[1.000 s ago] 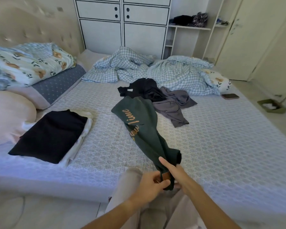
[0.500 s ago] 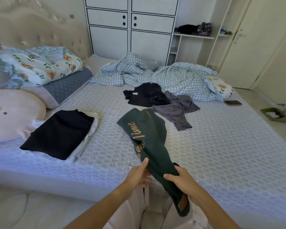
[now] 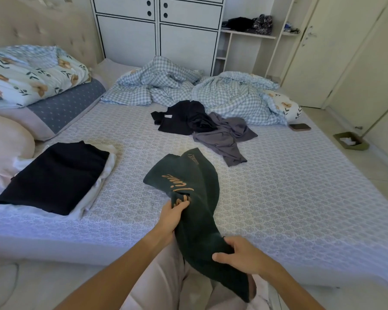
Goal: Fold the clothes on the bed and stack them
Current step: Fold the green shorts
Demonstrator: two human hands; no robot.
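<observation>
A dark green shirt [image 3: 197, 198] with orange lettering lies bunched lengthwise from the bed's near edge toward the middle. My left hand [image 3: 171, 217] grips its left side at the lettering. My right hand [image 3: 242, 256] pinches its lower end, which hangs over the bed edge onto my lap. On the left of the bed [image 3: 289, 198] sits a folded stack, a black garment [image 3: 54, 175] on top of a white one [image 3: 103, 175]. Farther back lie an unfolded black garment [image 3: 179, 118] and a crumpled grey garment [image 3: 224, 137].
A checked blue blanket [image 3: 199, 88] is heaped at the far side. Pillows [image 3: 31, 81] pile up at the left by the headboard. A phone [image 3: 299, 127] rests near the bed's right edge. White cabinets [image 3: 157, 34] and a shelf stand behind; a dustpan [image 3: 349, 140] lies on the floor.
The green shirt has been drawn nearer to me and hangs farther over the bed edge. My left hand has moved up along it to the lettering; my right hand keeps the lower end.
</observation>
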